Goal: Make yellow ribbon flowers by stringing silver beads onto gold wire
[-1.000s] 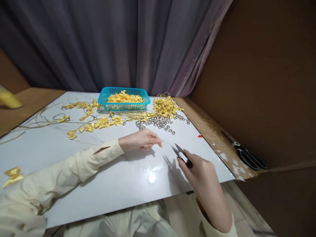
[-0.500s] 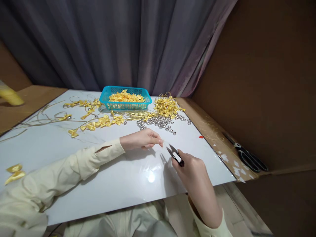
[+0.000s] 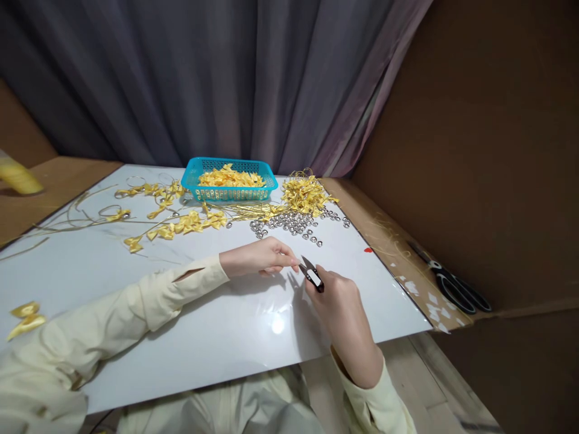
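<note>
My left hand [image 3: 266,256] reaches over the white board, its thumb and fingers pinched together at the tips; what they hold is too small to name. My right hand [image 3: 337,295] grips small black thread snips [image 3: 313,277] with a white label. The snips' parted blades point up and left, their tips close beside my left fingertips. Behind my hands lie many silver beads [image 3: 294,223], a heap of yellow bows [image 3: 305,194] and a strand of gold cord with bows [image 3: 187,222].
A blue basket [image 3: 230,194] of yellow bows stands at the back. One bow [image 3: 27,319] lies at the left. Large black scissors [image 3: 452,286] and white scraps [image 3: 433,310] are on the brown surface at right, near a red piece [image 3: 368,250]. A yellow spool [image 3: 18,176] is far left.
My right hand has moved left and slightly up with the snips, bringing the blades up to my left fingertips. My left hand has hardly moved.
</note>
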{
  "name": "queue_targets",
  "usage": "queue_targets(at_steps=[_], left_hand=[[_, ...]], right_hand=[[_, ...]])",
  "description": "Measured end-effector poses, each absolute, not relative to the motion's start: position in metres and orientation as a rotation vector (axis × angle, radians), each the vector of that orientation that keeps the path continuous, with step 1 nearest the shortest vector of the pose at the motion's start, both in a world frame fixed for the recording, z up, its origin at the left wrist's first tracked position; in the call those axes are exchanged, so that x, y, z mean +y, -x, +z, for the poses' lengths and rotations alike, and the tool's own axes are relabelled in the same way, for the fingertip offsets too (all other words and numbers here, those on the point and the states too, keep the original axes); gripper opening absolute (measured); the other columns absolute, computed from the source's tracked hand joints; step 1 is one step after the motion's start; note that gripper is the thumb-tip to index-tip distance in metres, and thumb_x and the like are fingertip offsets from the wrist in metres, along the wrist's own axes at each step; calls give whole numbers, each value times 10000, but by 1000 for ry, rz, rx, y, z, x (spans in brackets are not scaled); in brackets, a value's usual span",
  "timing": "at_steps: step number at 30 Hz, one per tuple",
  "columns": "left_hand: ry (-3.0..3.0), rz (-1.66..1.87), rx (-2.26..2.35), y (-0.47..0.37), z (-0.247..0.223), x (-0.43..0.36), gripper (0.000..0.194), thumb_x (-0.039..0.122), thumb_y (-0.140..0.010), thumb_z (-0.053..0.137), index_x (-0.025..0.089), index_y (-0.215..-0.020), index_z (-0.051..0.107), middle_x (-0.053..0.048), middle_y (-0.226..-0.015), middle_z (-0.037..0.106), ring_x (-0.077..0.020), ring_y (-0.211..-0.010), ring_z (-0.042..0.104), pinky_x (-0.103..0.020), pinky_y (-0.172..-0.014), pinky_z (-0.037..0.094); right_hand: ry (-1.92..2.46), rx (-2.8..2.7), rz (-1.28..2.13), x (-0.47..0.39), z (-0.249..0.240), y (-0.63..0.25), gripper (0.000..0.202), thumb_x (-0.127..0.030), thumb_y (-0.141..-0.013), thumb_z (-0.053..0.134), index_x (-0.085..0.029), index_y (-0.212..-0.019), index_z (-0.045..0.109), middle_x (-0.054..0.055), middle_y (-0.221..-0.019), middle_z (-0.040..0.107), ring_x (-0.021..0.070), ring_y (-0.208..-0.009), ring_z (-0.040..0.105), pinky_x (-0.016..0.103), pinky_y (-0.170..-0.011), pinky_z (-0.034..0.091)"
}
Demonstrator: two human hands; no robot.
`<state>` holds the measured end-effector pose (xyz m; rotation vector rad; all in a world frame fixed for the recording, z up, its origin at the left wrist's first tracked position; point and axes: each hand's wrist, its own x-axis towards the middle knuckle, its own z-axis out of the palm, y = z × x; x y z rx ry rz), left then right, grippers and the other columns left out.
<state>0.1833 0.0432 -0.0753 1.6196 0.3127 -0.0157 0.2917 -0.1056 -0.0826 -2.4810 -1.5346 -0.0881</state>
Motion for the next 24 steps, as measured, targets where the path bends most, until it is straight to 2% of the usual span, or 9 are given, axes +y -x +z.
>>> queue_targets(at_steps=[10,24], left_hand=[[-1618,-25,344,-183,-75,43,342,439,-821,578,103,-839,640,100,-407,266,-53,-399,212,-201,-422,173],[-1581,-27,357,-185,-81,46,321,432,-813,597,113,-832,634,100,-400,260,-54,-393,201,-208,-421,166]], right_hand=[[2491,-1587,17,-103,-81,-293,147,-125,-864,490,-103,-891,634,83,-731,666,167,-593,573,249,-509,252],[2570,-1518,-55,-107,-83,-294,148,-152,-820,539,-127,-924,643,69,-718,667,171,-605,589,262,-495,233]])
